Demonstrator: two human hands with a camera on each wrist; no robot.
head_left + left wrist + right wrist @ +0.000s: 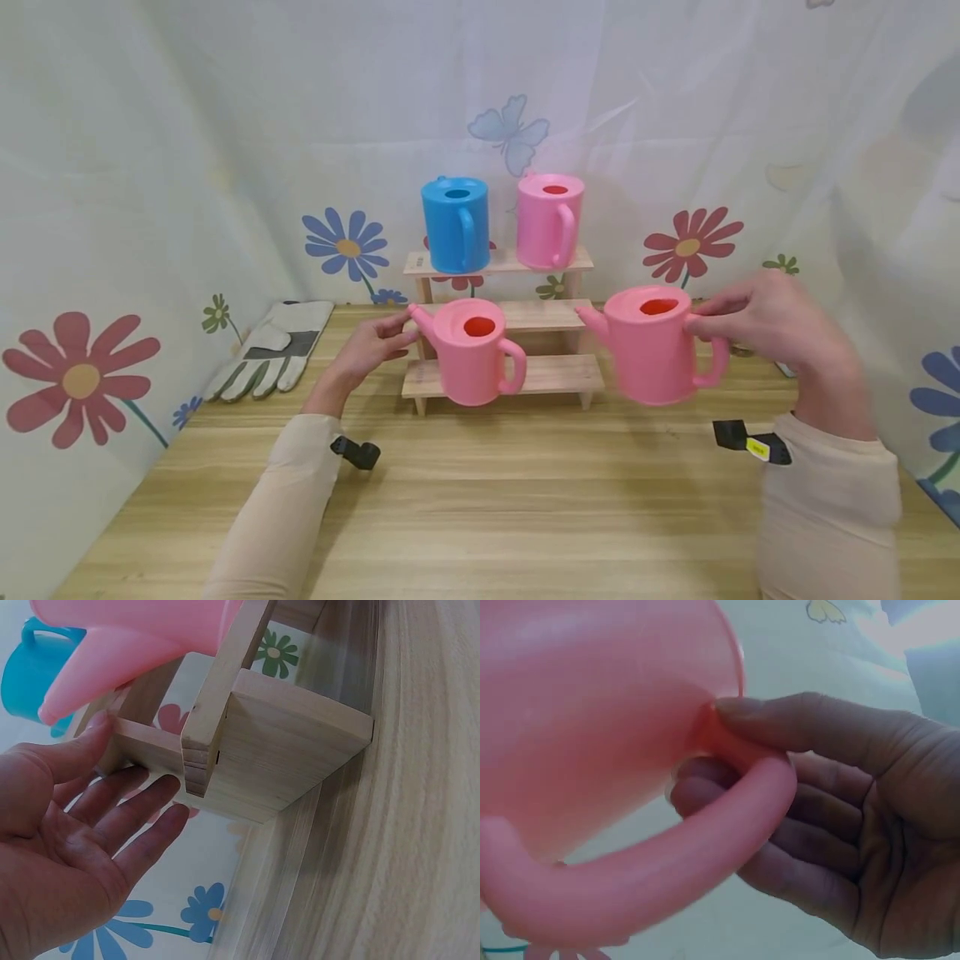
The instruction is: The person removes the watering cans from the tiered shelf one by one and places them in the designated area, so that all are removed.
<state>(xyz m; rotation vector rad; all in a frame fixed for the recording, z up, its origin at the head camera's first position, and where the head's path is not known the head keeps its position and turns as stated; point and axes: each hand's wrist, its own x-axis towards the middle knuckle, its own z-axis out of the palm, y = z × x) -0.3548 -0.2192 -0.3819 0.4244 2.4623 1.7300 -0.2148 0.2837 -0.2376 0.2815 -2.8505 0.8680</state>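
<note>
My right hand (772, 321) pinches the top of the handle of a pink watering can (651, 350), holding it above the table to the right of a small wooden stepped rack (504, 379). Thumb and curled fingers show around that handle (697, 832) in the right wrist view. Another pink watering can (472, 358) is at the rack's lower step, spout to the left; how its base meets the board is unclear. Beside its spout tip, my left hand (372, 348) has loosely extended fingers (135, 810); whether they touch the spout is unclear.
On the rack's top step stand a blue watering can (456, 225) and a pink watering can (550, 221). A pair of work gloves (273, 350) lies on the wooden table (480, 508) at the back left. A flower-printed curtain (360, 92) hangs behind.
</note>
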